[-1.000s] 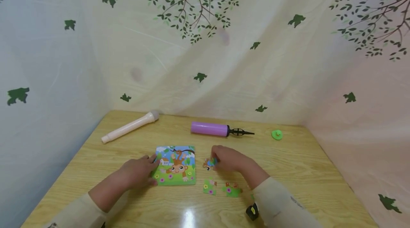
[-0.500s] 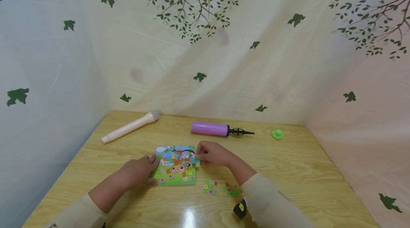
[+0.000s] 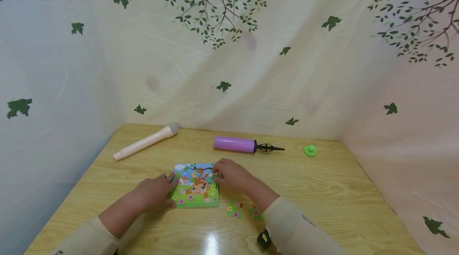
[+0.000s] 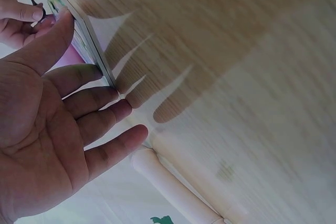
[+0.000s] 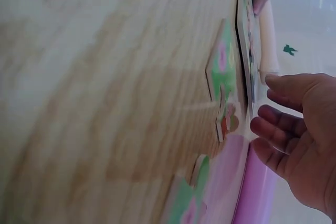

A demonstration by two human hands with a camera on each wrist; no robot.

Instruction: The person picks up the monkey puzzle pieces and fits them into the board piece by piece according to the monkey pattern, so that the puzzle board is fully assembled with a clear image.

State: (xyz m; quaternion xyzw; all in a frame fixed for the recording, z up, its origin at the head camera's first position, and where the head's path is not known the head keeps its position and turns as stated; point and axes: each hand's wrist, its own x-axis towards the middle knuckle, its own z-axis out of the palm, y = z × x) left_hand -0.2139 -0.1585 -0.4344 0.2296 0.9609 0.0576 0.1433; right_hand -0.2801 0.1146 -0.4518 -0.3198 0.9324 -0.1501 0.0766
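Observation:
A square monkey-picture puzzle board (image 3: 190, 200) lies flat on the wooden table in the head view. My left hand (image 3: 152, 193) rests along its left edge, fingers nearly straight; in the left wrist view that hand (image 4: 47, 129) touches the board's rim with its fingertips. Bent fingers of my right hand (image 3: 234, 175) pinch a puzzle piece over the board's upper right edge, and they hide most of it. Seen from the right wrist, the right hand (image 5: 312, 129) curls beside the board. Two loose green flowered pieces (image 3: 235, 209) lie to the lower right, one partly behind the sleeve.
Behind the board are a pale pink microphone-shaped stick (image 3: 145, 142) and a purple hand pump (image 3: 234, 144) with a black nozzle. A green duck toy (image 3: 310, 150) sits at the back right. Patterned cloth (image 3: 179, 99) hangs around the table. A black object (image 3: 264, 239) is at the right sleeve.
My right hand has carried the puzzle piece leftward from the table beside the board to its right edge. The left hand has stayed in place.

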